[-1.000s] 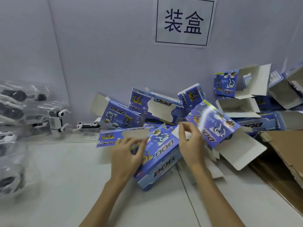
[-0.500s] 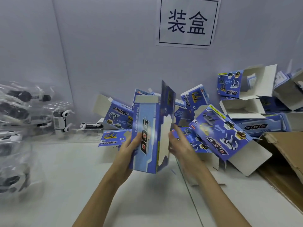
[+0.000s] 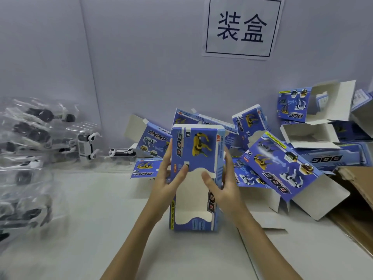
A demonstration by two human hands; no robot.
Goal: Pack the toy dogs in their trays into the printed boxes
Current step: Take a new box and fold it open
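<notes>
Toy dogs (image 3: 86,145) in clear plastic trays (image 3: 26,138) are stacked at the left of the white table (image 3: 90,229), against the pale wall (image 3: 141,57). At centre, a blue printed box (image 3: 196,158) stands upright on its end on the table. Left hand (image 3: 168,178) grips its left side, fingers curled round the edge; right hand (image 3: 224,184) grips its right side likewise. Behind and to the right lie more printed boxes (image 3: 282,166), several with open flaps. A paper sign (image 3: 242,27) hangs on the wall above. Brown cardboard (image 3: 359,188) lies at far right.
</notes>
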